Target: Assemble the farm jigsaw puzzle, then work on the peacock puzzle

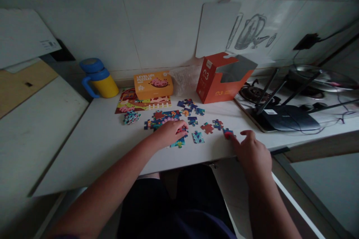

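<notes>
My left hand [170, 133] lies over the lower right part of a partly joined jigsaw puzzle [157, 116], its fingers curled in and covering some pieces. Whatever may be between those fingers is hidden. To the right, my right hand [252, 153] has its thumb and fingers apart. One digit touches a blue puzzle piece with a red spot [228, 133] near the counter's front edge. Between the hands lie a light blue piece [198, 137], a reddish-brown piece [207, 128] and dark blue pieces, one of them a small piece [192, 120].
Behind the puzzle stand an orange puzzle box [153, 85] on a farm picture sheet [126, 102], a clear plastic wrap [185, 80] and an open red box [217, 82]. A yellow-blue jug [103, 84] is at left; a black router [286, 117] and stove burner [255, 92] are at right.
</notes>
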Available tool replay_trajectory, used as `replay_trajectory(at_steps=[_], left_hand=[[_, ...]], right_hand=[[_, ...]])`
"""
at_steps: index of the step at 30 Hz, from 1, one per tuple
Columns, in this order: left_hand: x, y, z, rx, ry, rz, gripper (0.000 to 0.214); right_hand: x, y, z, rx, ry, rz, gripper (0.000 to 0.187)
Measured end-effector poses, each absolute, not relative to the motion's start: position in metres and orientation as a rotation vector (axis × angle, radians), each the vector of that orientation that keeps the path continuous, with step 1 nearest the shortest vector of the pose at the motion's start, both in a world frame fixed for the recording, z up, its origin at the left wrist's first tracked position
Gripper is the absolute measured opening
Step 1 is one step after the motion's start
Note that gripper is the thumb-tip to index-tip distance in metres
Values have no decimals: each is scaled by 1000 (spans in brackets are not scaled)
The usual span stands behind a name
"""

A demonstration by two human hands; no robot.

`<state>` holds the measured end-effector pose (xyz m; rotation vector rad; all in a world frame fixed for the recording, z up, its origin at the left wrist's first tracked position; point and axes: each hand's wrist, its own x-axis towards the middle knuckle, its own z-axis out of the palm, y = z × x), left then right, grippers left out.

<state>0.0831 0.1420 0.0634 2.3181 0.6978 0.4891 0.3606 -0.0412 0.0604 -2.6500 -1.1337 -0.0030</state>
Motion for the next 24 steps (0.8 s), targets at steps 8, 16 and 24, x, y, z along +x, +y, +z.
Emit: replay_trajectory(at_steps=[8, 16, 24], left_hand=[[106, 151, 61, 2334, 765, 448, 15], [109, 148, 60, 2425, 761, 418, 10], [138, 129, 56, 2544, 775, 463, 7]], right_hand=[[269, -16, 59, -2041, -2024, -62, 33], [288, -21, 52, -2221, -1878, -121, 31], [319, 9, 65, -2110, -1832, -175, 29]])
